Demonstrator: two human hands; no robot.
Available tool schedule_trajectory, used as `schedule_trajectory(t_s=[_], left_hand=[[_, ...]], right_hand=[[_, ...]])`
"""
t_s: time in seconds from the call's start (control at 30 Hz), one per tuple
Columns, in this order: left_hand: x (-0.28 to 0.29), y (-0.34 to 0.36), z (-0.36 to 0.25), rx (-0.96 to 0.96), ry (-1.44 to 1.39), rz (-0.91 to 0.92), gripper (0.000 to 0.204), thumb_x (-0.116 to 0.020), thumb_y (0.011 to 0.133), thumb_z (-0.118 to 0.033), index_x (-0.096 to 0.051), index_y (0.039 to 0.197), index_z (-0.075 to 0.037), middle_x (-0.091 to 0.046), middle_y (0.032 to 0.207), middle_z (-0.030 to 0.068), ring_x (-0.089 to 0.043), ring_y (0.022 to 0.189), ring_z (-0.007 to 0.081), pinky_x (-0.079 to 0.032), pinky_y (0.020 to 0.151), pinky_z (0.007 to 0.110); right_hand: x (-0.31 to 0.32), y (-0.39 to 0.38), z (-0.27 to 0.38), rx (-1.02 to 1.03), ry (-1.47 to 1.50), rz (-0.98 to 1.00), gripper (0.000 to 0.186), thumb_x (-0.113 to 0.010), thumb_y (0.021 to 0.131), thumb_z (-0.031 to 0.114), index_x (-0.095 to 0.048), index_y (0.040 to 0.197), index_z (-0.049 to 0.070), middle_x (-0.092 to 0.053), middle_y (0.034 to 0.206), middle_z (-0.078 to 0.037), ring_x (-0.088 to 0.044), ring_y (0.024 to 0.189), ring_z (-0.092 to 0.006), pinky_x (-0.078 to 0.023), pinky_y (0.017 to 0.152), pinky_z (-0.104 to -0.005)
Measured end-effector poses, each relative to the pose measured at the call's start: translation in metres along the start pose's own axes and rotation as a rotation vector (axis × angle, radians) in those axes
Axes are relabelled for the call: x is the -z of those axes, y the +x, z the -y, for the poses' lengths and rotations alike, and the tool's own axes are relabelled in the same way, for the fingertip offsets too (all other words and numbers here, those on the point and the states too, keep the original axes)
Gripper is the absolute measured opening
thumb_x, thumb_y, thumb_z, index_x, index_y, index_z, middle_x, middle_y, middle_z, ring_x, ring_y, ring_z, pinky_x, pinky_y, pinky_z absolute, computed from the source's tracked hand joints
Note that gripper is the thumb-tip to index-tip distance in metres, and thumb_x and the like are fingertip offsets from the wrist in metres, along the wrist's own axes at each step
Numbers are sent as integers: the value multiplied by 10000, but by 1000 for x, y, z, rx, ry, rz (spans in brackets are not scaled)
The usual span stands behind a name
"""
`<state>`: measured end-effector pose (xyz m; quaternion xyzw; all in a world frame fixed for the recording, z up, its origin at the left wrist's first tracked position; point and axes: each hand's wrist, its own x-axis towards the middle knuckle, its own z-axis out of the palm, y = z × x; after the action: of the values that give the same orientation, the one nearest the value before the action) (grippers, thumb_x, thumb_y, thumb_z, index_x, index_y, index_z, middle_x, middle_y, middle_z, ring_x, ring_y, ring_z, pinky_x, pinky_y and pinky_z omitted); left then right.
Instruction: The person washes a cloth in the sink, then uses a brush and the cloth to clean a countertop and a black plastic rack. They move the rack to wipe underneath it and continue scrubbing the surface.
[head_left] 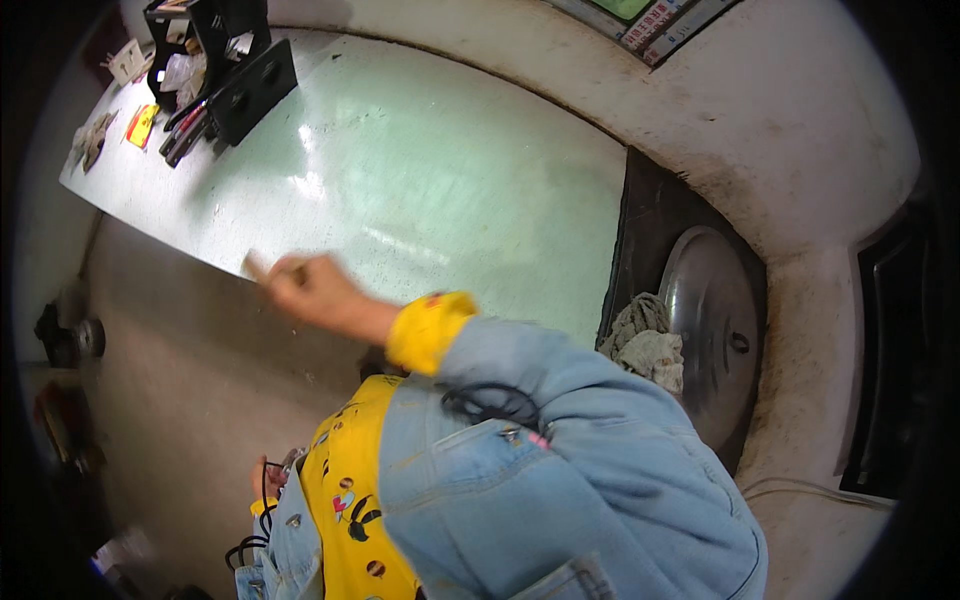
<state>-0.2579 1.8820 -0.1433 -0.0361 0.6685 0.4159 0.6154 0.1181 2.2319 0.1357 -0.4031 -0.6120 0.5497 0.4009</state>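
Note:
My right arm, in a denim sleeve with a yellow cuff, reaches across my body to the left. At its end my right hand (312,288) hovers by the near edge of a pale, shiny tabletop (430,190). Its fingers are curled closed. A small tan tip (253,266) juts out past them, blurred, and whether it is a finger or a held thing I cannot make out. Low beside my body, my left hand (270,478) shows only in part next to a dark cord, its fingers mostly hidden by the jacket.
A black rack (205,50) and a dark upright panel (255,92) stand at the table's far left, near a yellow packet (141,126). On the right, a large round metal lid (712,320) lies on a dark surface, with grey rags (645,345) against it. White walls close off the back and right.

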Motion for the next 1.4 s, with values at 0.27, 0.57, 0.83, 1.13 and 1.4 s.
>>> schedule_trajectory(t_s=[0.27, 0.57, 0.83, 1.13, 1.4], left_hand=[[-5, -11, 13, 135, 19, -452, 264, -596, 862, -325, -452, 801, -112, -515, 733, 37, -511, 545, 165, -463, 425, 273], [-20, -7, 17, 263, 13, -375, 252, -596, 860, -321, -475, 849, -100, -521, 757, 41, -550, 615, 177, -483, 454, 279], [-43, 40, -47, 165, 140, -302, 274, -591, 859, -318, -497, 981, -91, -516, 870, 37, -586, 811, 200, -493, 539, 303], [34, 52, -35, 170, 131, -308, 243, -575, 857, -325, -510, 904, -96, -525, 696, 38, -592, 627, 198, -489, 438, 320], [21, 5, -2, 267, -63, -296, 247, -554, 861, -300, -518, 748, -84, -533, 586, 55, -528, 472, 172, -467, 404, 295]], right_hand=[[307, -101, -10, -358, -1216, -565, 234, -585, 838, 196, -651, 967, 13, -667, 895, -173, -649, 803, -321, -507, 718, -397], [132, -147, -4, -333, -1207, -109, 129, -610, 744, 198, -697, 810, 129, -598, 775, -151, -604, 797, -333, -492, 682, -431], [51, -51, 1, -55, -98, -272, 194, -595, 827, 199, -618, 933, 38, -623, 691, -63, -545, 663, -96, -478, 633, -297], [175, 36, -26, -283, -1311, -346, 182, -536, 859, 128, -686, 956, 93, -659, 923, -152, -650, 821, -283, -511, 749, -398], [-114, 52, -10, 496, -527, 178, 68, -650, 727, 108, -625, 737, 45, -658, 1000, -132, -648, 827, -222, -515, 666, -364]])
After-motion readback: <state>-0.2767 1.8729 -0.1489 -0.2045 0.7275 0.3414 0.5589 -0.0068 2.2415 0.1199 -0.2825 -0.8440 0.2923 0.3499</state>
